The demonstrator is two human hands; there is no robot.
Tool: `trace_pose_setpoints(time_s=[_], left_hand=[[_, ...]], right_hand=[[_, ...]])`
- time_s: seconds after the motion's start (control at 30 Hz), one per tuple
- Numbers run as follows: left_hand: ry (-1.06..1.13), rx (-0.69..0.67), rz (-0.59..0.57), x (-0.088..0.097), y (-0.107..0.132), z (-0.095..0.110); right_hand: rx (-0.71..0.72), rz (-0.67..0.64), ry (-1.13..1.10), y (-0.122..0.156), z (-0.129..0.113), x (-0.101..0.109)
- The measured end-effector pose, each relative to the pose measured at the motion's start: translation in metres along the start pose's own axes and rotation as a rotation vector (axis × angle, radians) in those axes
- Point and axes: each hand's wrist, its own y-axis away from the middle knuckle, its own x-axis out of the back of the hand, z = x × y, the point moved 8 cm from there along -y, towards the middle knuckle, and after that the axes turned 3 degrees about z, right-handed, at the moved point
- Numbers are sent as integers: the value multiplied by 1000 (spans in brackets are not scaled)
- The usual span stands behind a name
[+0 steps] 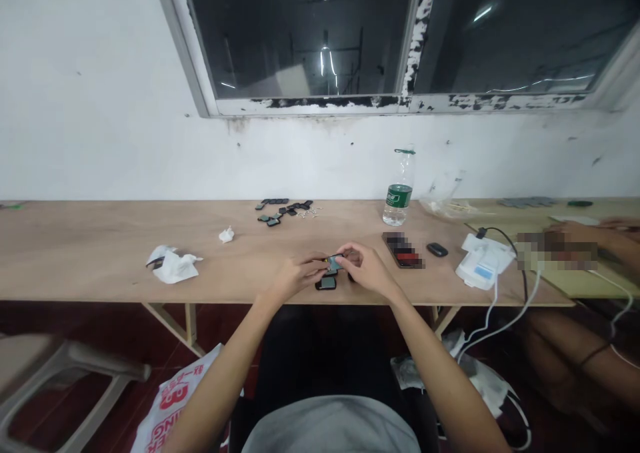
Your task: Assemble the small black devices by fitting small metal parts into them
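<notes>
Mid-table (225, 279), left hand (300, 274) and right hand (365, 269) pinch a small device (334, 263).

Bare left forearm (220, 373) and right forearm (445, 379) reach forward and inward from the lower edge of my view, converging at the hands. My left hand (300, 274) lies palm-down, with its fingertips (323, 261) pinched inward. My right hand (367, 271) curls over from the opposite side, with its fingers (349, 253) bent. Both hands sit just beside each other, wrists angled inward.
</notes>
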Motion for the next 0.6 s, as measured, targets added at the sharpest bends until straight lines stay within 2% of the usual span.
trace_pose_setpoints(time_s=[0.2, 0.37, 0.6], left_hand=[[-62, 17, -18, -8, -3, -3], [-77, -62, 45, 3, -3, 6], [-43, -16, 18, 7, -5, 7]], right_hand=[[36, 24, 61, 0, -2, 7], [14, -13, -22, -1, 0, 4], [-24, -6, -50, -3, 4, 4]])
